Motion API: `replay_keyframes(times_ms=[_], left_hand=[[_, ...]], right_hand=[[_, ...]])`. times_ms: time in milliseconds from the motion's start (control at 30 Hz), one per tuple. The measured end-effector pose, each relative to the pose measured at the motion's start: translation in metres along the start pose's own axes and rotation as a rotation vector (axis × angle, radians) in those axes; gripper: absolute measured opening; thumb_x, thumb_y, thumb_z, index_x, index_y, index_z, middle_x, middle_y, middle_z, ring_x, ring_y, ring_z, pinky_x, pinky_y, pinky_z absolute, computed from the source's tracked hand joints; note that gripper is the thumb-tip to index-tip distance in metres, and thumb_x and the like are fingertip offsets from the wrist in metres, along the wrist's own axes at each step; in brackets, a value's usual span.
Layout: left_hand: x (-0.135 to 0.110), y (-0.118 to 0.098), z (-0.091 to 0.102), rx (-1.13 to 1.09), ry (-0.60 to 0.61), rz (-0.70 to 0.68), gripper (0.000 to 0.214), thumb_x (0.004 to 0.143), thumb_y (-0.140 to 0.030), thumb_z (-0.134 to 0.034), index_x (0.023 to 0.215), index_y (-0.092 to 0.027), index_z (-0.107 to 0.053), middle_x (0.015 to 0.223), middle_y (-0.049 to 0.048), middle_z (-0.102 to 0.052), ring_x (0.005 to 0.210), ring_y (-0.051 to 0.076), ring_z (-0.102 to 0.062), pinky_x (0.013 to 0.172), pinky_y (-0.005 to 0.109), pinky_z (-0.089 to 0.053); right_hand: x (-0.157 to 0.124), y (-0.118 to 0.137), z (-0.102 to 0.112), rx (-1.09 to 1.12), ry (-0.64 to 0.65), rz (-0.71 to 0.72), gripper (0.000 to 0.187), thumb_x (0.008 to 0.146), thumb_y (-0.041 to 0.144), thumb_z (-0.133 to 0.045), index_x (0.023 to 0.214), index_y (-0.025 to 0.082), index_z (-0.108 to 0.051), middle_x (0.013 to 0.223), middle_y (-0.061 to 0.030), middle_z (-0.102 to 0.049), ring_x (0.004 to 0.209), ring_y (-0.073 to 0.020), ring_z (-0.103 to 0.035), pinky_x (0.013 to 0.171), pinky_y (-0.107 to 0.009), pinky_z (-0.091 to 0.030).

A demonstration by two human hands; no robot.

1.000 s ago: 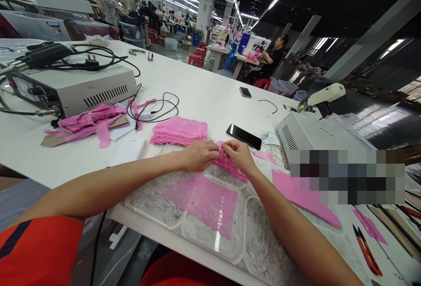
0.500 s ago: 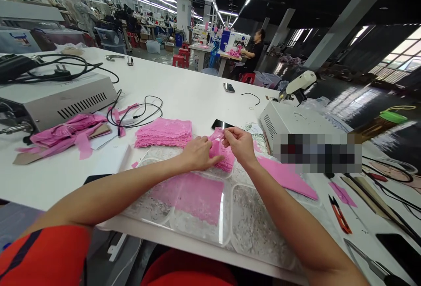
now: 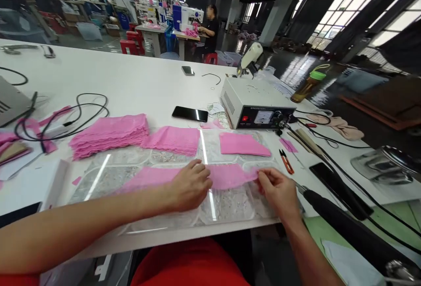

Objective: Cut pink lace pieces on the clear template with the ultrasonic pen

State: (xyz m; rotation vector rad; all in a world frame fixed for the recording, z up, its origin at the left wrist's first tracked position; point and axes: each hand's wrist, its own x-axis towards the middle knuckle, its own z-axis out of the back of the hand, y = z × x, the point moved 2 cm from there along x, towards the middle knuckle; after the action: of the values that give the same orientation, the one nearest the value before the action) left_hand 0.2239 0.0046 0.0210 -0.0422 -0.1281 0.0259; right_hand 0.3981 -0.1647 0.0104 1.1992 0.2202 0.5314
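A strip of pink lace (image 3: 226,176) lies stretched across the clear plastic mat (image 3: 98,176) at the table's front edge. My left hand (image 3: 190,186) rests curled on the lace near its middle, pressing it down. My right hand (image 3: 279,189) pinches the lace's right end between thumb and fingers. Behind the mat sit a thick stack of pink lace pieces (image 3: 110,133), a thinner stack (image 3: 174,140) and a single pink piece (image 3: 241,144).
A white control box (image 3: 256,109) stands at the right with a black phone (image 3: 190,113) beside it. Orange thread snips (image 3: 287,162) and a black handled tool (image 3: 348,227) lie at the right. Black cables (image 3: 82,110) coil at the left. A person sits at a far sewing table.
My hands left the small lace stack and came toward me, drawing one lace piece out flat across the mat. The view swung to the right.
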Motion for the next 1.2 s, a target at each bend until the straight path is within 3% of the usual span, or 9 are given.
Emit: replay_keyframes(times_ms=[100,167,367,500,600,733,867,1000,1200], left_hand=[[-0.012,-0.02,-0.008,-0.04,0.017,-0.233,0.004,0.077,-0.02,-0.059,0.079,-0.018,-0.063,0.086,0.0064,-0.065,0.084,0.022,-0.057,0.101,0.042,-0.038],[-0.014,-0.023,-0.008,-0.085,0.026,-0.305,0.009,0.075,-0.019,-0.059,0.083,-0.017,-0.063,0.09,0.0069,-0.066,0.087,0.022,-0.058,0.106,0.044,-0.034],[-0.003,-0.011,0.001,-0.246,0.053,-0.278,0.015,0.077,-0.012,-0.051,0.083,-0.018,-0.063,0.096,0.0056,-0.068,0.09,0.019,-0.062,0.105,0.041,-0.036],[0.016,-0.003,0.004,-0.341,0.113,-0.166,0.018,0.085,-0.012,-0.05,0.076,-0.017,-0.065,0.081,0.0037,-0.066,0.076,0.016,-0.062,0.084,0.033,-0.048],[0.047,0.01,0.003,-0.38,0.098,0.014,0.019,0.09,-0.013,-0.05,0.085,-0.016,-0.068,0.09,0.005,-0.067,0.077,0.015,-0.063,0.071,0.027,-0.05],[0.103,0.036,-0.007,-0.369,0.083,0.159,0.013,0.094,-0.019,-0.055,0.097,-0.014,-0.067,0.104,0.0078,-0.065,0.094,0.019,-0.063,0.084,0.035,-0.053],[0.141,0.052,-0.026,-0.427,0.185,0.186,0.034,0.095,-0.036,-0.06,0.122,-0.015,-0.057,0.12,0.009,-0.06,0.102,0.021,-0.062,0.087,0.042,-0.055],[0.15,0.059,-0.038,-0.498,0.231,0.178,0.035,0.095,-0.036,-0.059,0.123,-0.015,-0.057,0.122,0.0093,-0.059,0.104,0.022,-0.062,0.088,0.042,-0.055],[0.148,0.065,-0.04,-0.613,0.278,0.18,0.036,0.094,-0.037,-0.06,0.122,-0.014,-0.058,0.122,0.0081,-0.06,0.105,0.024,-0.062,0.087,0.042,-0.055]], right_hand=[[-0.027,-0.029,0.028,-0.209,-0.011,-0.029,0.026,0.073,0.046,-0.059,0.067,0.021,-0.063,0.05,-0.0009,-0.061,0.042,-0.0152,-0.053,0.044,-0.028,-0.041],[-0.038,-0.037,0.041,-0.36,-0.03,-0.004,0.024,0.074,0.045,-0.056,0.069,0.022,-0.062,0.05,-0.0005,-0.061,0.045,-0.0162,-0.055,0.048,-0.03,-0.041],[-0.038,-0.038,0.045,-0.58,-0.04,0.167,0.026,0.079,0.045,-0.056,0.091,0.023,-0.062,0.052,0.004,-0.056,0.048,-0.0147,-0.054,0.057,-0.029,-0.04],[-0.014,-0.04,0.036,-0.623,-0.045,0.263,0.018,0.079,0.035,-0.051,0.081,0.023,-0.064,0.057,0.0008,-0.061,0.051,-0.0156,-0.054,0.055,-0.029,-0.035],[0.015,-0.036,0.032,-0.498,-0.042,0.298,0.019,0.08,0.034,-0.05,0.081,0.022,-0.066,0.066,-0.0019,-0.066,0.06,-0.0165,-0.059,0.061,-0.029,-0.041],[0.059,-0.022,0.022,-0.443,0.008,0.336,0.02,0.079,0.031,-0.05,0.078,0.022,-0.068,0.076,-0.0037,-0.07,0.067,-0.0171,-0.061,0.067,-0.03,-0.044],[0.09,-0.016,0.01,-0.42,0.069,0.332,0.019,0.076,0.029,-0.052,0.073,0.022,-0.069,0.072,-0.0021,-0.071,0.064,-0.0165,-0.061,0.063,-0.029,-0.044],[0.105,-0.02,-0.001,-0.385,0.116,0.339,0.02,0.076,0.028,-0.052,0.073,0.022,-0.071,0.072,-0.0021,-0.073,0.066,-0.0167,-0.064,0.063,-0.029,-0.046],[0.108,-0.025,-0.014,-0.346,0.194,0.408,0.019,0.076,0.028,-0.055,0.078,0.022,-0.073,0.081,-0.0042,-0.074,0.074,-0.0176,-0.066,0.071,-0.031,-0.05]])
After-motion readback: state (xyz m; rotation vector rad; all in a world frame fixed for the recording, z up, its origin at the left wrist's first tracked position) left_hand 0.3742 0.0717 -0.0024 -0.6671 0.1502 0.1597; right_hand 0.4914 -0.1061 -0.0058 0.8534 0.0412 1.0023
